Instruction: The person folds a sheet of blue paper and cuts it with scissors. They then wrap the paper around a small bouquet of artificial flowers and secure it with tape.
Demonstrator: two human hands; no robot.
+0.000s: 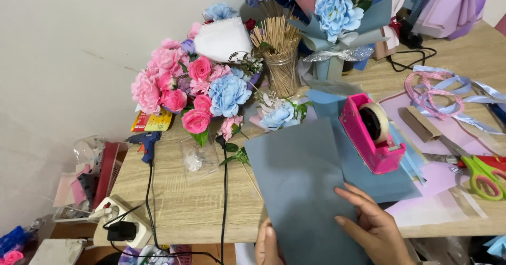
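We see only part of each hand. The left hand [267, 244] is cut off by the bottom edge, and most of it sits behind the grey-blue sheet [303, 191], so only the thumb shows, pressed onto the sheet's lower left edge. We take it to be pinching the sheet, though the fingers behind are hidden. The right hand [371, 225] lies on top of the sheet's lower right part, fingers stretched flat and spread, pressing rather than closed around it; its wrist runs out of view.

The sheet is a plain, matte, slate-blue rectangle, smooth and uncreased, tilted a little, its lower end passing over the edge of the table [174, 201] toward us and out of the picture. Its upper right corner overlaps a second sheet of similar colour, on which the pink tape dispenser [371, 133] stands.

Just right of that, green-handled scissors [482, 175] are partly cut off by the right edge. Behind the sheet stand a pink and blue bouquet [195, 93] and a jar of sticks [279, 59]. A blue glue gun [147, 141] lies near the table's left side; what sits in the clear packet beside it we cannot make out.
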